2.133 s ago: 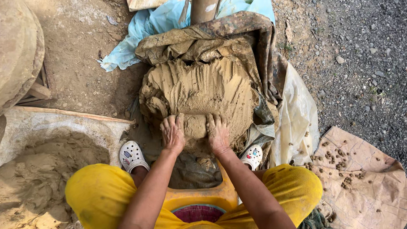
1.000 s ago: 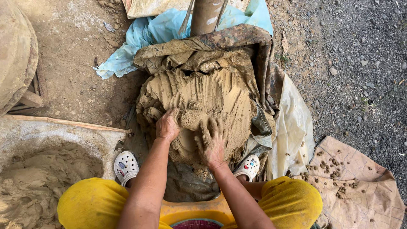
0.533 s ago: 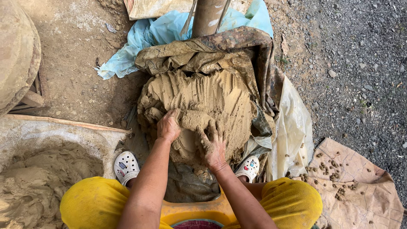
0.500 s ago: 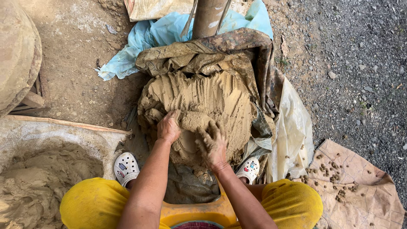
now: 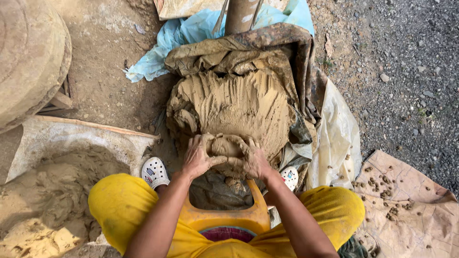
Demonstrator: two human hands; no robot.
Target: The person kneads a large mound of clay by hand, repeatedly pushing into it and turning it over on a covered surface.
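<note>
A big mound of wet brown clay (image 5: 239, 102) lies on a mud-stained cloth (image 5: 267, 48) in front of me, its face scored with finger grooves. At the mound's near edge my left hand (image 5: 197, 155) and my right hand (image 5: 256, 160) cup a clump of clay (image 5: 225, 147) between them, fingers curled around it. Both hands are smeared with mud. I sit on a low orange stool (image 5: 224, 217) with yellow-clad knees spread and white perforated clogs (image 5: 154, 172) on my feet.
A sack with loose sandy clay (image 5: 52, 191) lies at the left. A large round clay-coated form (image 5: 28, 57) stands at the upper left. A post (image 5: 240, 14) rises behind the mound, over blue plastic sheeting (image 5: 191, 33). Brown paper with pellets (image 5: 406, 210) lies right, beside gravel.
My hands have drawn back from the mound's face toward its near edge and closed together around a clump of clay.
</note>
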